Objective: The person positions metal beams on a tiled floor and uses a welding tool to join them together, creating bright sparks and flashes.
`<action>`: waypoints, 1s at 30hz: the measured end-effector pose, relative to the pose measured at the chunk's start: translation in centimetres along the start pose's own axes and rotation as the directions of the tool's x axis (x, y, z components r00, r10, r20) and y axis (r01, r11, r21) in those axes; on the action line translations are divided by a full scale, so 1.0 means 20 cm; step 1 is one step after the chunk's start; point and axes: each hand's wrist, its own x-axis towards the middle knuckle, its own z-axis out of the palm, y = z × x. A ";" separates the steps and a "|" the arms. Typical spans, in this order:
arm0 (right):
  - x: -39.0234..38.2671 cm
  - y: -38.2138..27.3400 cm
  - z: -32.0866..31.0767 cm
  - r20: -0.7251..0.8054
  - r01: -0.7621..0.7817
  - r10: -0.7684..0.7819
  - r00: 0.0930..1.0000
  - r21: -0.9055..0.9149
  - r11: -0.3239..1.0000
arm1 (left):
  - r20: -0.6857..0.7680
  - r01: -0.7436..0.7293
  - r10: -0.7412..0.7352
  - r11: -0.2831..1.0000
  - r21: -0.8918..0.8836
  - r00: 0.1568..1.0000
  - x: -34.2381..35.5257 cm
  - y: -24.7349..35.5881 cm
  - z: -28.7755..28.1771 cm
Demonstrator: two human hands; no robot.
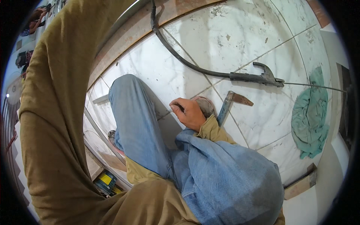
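Note:
My right hand [190,113] is closed, knuckles up, beside my shoe [205,106] and between my denim-covered knees. A dark gap shows between thumb and fingers; whether anything is inside is hidden. Just right of it, a chipping hammer [226,107] with a worn blue handle and rusty head lies on the tiles. Farther right rests a black welding electrode holder [257,77], a thin rod [313,86] clamped in its jaw. Its black cable [176,53] curves up to the top edge. My left arm [56,108], in a brown sleeve, rises along the left side; its hand is out of sight.
A crumpled green cloth [310,118] lies at the right, under the rod's far part. A short metal angle piece [302,183] sits at lower right. Metal bars [98,125] and a yellow-and-blue box [106,179] are at the left. A rusty flat beam [123,47] crosses the top left.

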 end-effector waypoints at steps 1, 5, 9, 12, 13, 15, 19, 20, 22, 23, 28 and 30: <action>0.00 -0.01 0.00 0.008 -0.005 0.005 1.000 0.006 1.000 | -0.038 -0.018 0.019 1.000 0.016 0.999 -0.01 -0.02 0.00; 0.01 0.02 -0.01 0.004 0.042 -0.042 0.999 -0.038 0.998 | -0.052 -0.046 0.049 0.997 0.058 0.997 -0.01 0.04 -0.01; 0.01 0.04 0.00 0.020 0.054 -0.053 0.998 -0.026 0.998 | -0.018 -0.063 0.060 0.985 -0.162 0.998 0.03 0.05 0.01; 0.07 -0.18 -0.12 0.077 0.038 -0.035 0.996 -0.040 0.998 | -0.134 0.084 -0.095 0.993 -0.082 0.986 0.00 -0.06 0.20; 0.09 -0.26 -0.25 0.026 0.031 -0.029 0.999 -0.083 0.996 | -0.146 0.155 -0.175 0.978 -0.139 0.974 -0.05 0.17 0.18; 0.18 -0.44 -0.40 -0.057 0.142 -0.156 0.986 -0.198 0.970 | -0.214 0.132 -0.209 0.937 -0.323 0.954 -0.15 0.12 0.19; 0.35 -0.78 -0.81 -0.140 -0.020 -0.033 0.990 -0.362 0.932 | -0.340 0.084 -0.270 0.876 -0.474 0.901 -0.23 0.19 0.24; 0.42 -0.85 -0.89 -0.137 -0.052 -0.004 0.991 -0.408 0.912 | -0.344 0.100 -0.308 0.855 -0.509 0.887 -0.25 0.18 0.25; 0.54 -0.97 -1.02 -0.174 -0.125 0.048 0.984 -0.466 0.876 | -0.326 0.126 -0.355 0.822 -0.556 0.876 -0.25 0.26 0.23; 0.62 -1.02 -1.07 -0.182 -0.141 0.060 0.982 -0.475 0.869 | -0.312 0.144 -0.382 0.802 -0.579 0.870 -0.25 0.27 0.22; 1.10 -1.15 -1.03 -0.390 -0.121 0.016 0.920 -0.245 0.962 | -0.523 -0.002 -0.378 0.808 -0.589 0.764 -0.23 0.25 0.38; 1.26 -1.10 -0.98 -0.423 -0.058 -0.025 0.906 -0.183 0.981 | -0.575 -0.034 -0.383 0.812 -0.583 0.723 -0.19 0.23 0.51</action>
